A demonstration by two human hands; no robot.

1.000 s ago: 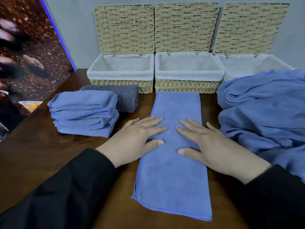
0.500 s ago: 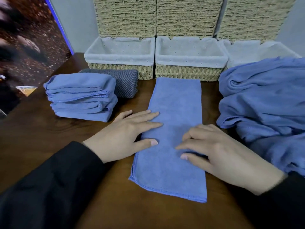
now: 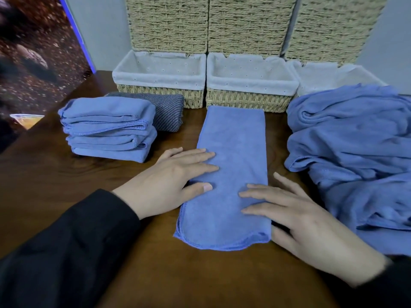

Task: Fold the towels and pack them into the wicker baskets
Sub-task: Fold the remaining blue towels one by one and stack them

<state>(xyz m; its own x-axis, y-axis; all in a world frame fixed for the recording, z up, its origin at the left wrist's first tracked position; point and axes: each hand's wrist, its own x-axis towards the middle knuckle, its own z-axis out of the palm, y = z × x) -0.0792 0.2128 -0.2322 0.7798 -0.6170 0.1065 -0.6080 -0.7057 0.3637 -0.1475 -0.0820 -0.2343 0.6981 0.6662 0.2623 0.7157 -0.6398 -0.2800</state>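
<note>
Your left hand (image 3: 169,181) lies flat on the left edge of the long folded blue towel (image 3: 233,174) on the bench (image 3: 55,196). Your right hand (image 3: 300,221) rests with straight fingers on its right near part. Behind it stand three lined wicker baskets (image 3: 249,101).

The light over my table (image 3: 66,185) is soft, even and a little dim, with a cool tone. My hands make only weak shadows on the wood, and a pale reflection lies near the folded stack (image 3: 106,127). No strong glare anywhere. The wide lens bends the baskets (image 3: 160,81) and the far wall outward at the edges. The far left corner and my right wrist look smeared by motion; the centre is rather sharp.
</note>
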